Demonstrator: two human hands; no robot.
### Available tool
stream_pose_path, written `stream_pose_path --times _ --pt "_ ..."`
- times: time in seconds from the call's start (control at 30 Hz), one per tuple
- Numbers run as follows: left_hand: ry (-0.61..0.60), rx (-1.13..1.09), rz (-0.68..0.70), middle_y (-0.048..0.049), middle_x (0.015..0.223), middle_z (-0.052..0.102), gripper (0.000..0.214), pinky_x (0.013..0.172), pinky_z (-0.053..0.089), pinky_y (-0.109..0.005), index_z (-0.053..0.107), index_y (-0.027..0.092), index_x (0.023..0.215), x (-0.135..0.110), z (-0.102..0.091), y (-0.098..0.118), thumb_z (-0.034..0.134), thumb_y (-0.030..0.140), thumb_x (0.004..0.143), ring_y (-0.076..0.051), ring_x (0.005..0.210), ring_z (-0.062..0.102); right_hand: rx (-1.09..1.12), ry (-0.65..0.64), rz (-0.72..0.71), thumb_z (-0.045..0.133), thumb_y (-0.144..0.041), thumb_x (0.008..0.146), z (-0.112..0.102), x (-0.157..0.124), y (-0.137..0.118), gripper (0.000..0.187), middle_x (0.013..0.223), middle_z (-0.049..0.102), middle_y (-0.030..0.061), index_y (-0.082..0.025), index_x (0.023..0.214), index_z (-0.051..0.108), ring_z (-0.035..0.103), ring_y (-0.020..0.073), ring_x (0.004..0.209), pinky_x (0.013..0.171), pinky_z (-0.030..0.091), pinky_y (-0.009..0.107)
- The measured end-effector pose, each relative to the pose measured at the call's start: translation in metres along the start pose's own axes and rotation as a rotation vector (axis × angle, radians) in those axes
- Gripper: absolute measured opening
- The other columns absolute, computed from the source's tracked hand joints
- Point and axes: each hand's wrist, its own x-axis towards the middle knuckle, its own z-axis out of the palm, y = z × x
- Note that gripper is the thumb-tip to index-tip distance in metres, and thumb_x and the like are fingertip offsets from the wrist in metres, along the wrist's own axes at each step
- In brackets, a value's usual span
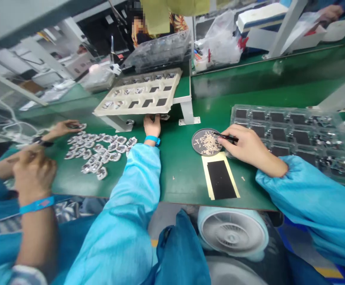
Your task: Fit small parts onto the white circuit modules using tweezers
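Observation:
Black tweezers (228,137) are gripped in my right hand (243,145), their tips over a round grey mesh dish (195,148). Many tiny beige pieces (208,143) lie in that dish. My left hand (152,126), with a blue wristband, reaches beneath the front edge of a raised stand; its fingertips are hidden there, so I cannot see what they hold. Close to its fingers lies a small white part (164,117). A black sheet on yellow backing (221,180) lies just below the dish.
A cream tray (157,108) with compartments rests on the stand. White-cased parts (113,147) are spread on the green table (176,158) at left, beside a co-worker's hands (35,172). A clear compartment tray (279,136) lies right. A fan (232,233) sits below the table edge.

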Motion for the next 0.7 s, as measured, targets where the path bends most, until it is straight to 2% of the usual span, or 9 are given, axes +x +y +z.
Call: stream_pose_path --times 0.07,0.17,0.27,0.4,0.53,0.7 --pt "-0.007 0.017 0.02 -0.0102 0.11 0.07 0.023 0.091 0.048 -0.029 0.063 0.012 0.113 -0.001 0.001 -0.003 0.053 0.027 0.098 -0.017 0.098 0.063 0.027 0.005 -0.004 0.067 -0.039 0.094 0.003 0.0 0.002 0.018 0.093 0.072 0.0057 -0.021 0.094 0.073 0.067 0.0226 0.084 0.072 0.051 0.037" --pt "-0.103 0.053 0.079 -0.0069 0.109 0.073 0.018 0.093 0.05 -0.03 0.069 0.017 0.108 -0.012 0.001 -0.002 0.059 0.025 0.095 -0.017 0.099 0.066 0.041 -0.006 -0.012 0.066 -0.04 0.095 0.006 -0.002 0.004 0.02 0.094 0.073 0.0057 -0.022 0.094 0.073 0.069 0.0229 0.085 0.072 0.052 0.038" --pt "-0.187 0.131 0.118 -0.0048 0.111 0.075 0.014 0.101 0.049 -0.036 0.076 0.023 0.1 -0.023 0.0 0.004 0.066 0.029 0.092 -0.021 0.109 0.066 0.026 -0.023 -0.025 0.065 -0.042 0.095 0.008 -0.005 0.004 0.021 0.097 0.074 0.0059 -0.023 0.096 0.073 0.07 0.0239 0.086 0.072 0.053 0.039" --pt "-0.232 0.235 0.125 -0.0035 0.126 0.072 0.02 0.11 0.045 -0.038 0.079 0.028 0.106 -0.03 -0.001 0.009 0.07 0.037 0.091 -0.024 0.123 0.06 0.003 -0.057 0.009 0.065 -0.045 0.094 0.008 -0.008 0.003 0.021 0.098 0.075 0.007 -0.026 0.096 0.072 0.07 0.0268 0.085 0.068 0.053 0.042" --pt "-0.24 0.301 0.115 -0.0043 0.135 0.068 0.028 0.112 0.044 -0.038 0.077 0.028 0.116 -0.037 -0.002 0.012 0.069 0.039 0.091 -0.025 0.129 0.056 -0.03 -0.128 0.094 0.065 -0.051 0.093 0.008 -0.009 0.005 0.02 0.106 0.076 0.0081 -0.032 0.096 0.071 0.07 0.0284 0.079 0.066 0.055 0.046" --pt "-0.253 0.333 0.121 -0.0036 0.141 0.064 0.035 0.115 0.043 -0.037 0.075 0.028 0.122 -0.049 0.001 0.018 0.068 0.044 0.092 -0.024 0.133 0.054 -0.036 -0.173 0.186 0.068 -0.063 0.085 0.008 -0.01 0.01 0.02 0.108 0.077 0.0077 -0.044 0.092 0.069 0.069 0.0297 0.066 0.064 0.055 0.051"
